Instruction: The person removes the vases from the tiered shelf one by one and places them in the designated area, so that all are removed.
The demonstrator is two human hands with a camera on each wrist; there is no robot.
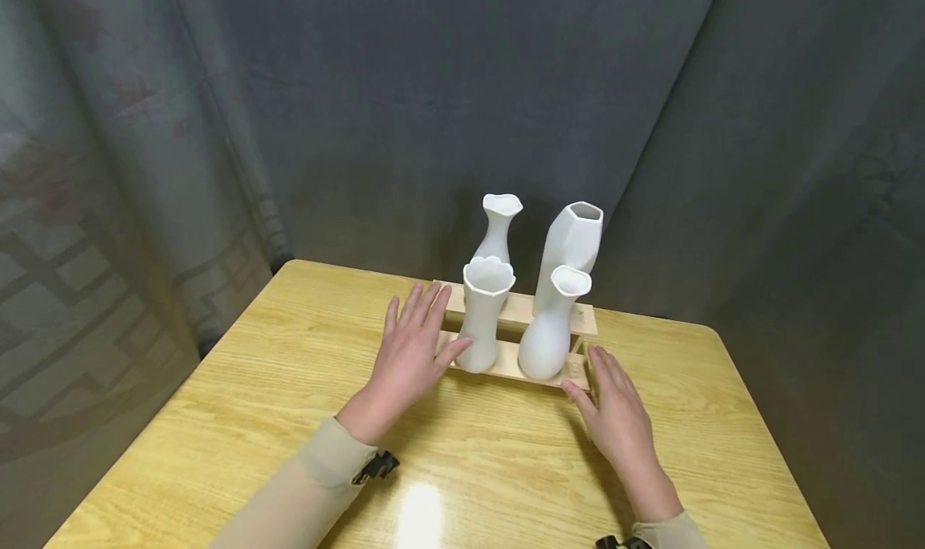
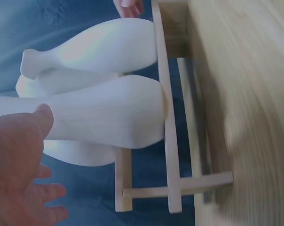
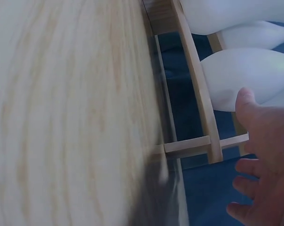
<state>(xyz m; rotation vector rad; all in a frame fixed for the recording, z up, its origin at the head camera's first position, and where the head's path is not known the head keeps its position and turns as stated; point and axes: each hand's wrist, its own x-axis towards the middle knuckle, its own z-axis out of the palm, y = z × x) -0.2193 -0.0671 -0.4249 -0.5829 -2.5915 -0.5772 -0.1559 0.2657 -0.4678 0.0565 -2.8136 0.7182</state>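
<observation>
A low wooden rack [image 1: 508, 364] with two slats carries white vases near the table's back edge. On its front slat stand a scallop-rimmed vase [image 1: 480, 324] at left and a round-bellied vase [image 1: 547, 336] at right. Behind them are a narrow-necked vase [image 1: 499, 232] and a tall faceted vase [image 1: 571, 240]. My left hand [image 1: 409, 348] is at the rack's left end, fingers extended, thumb close to the scalloped vase. At the right end is my right hand [image 1: 617, 408], its fingers straight and the thumb near the slat's front corner. Neither hand grips anything.
The rack stands on a yellow wood-grain table [image 1: 289, 372] with rounded back corners. Grey curtains [image 1: 448, 115] hang right behind the table and along both sides. Each wrist wears a small black device [image 1: 376, 467].
</observation>
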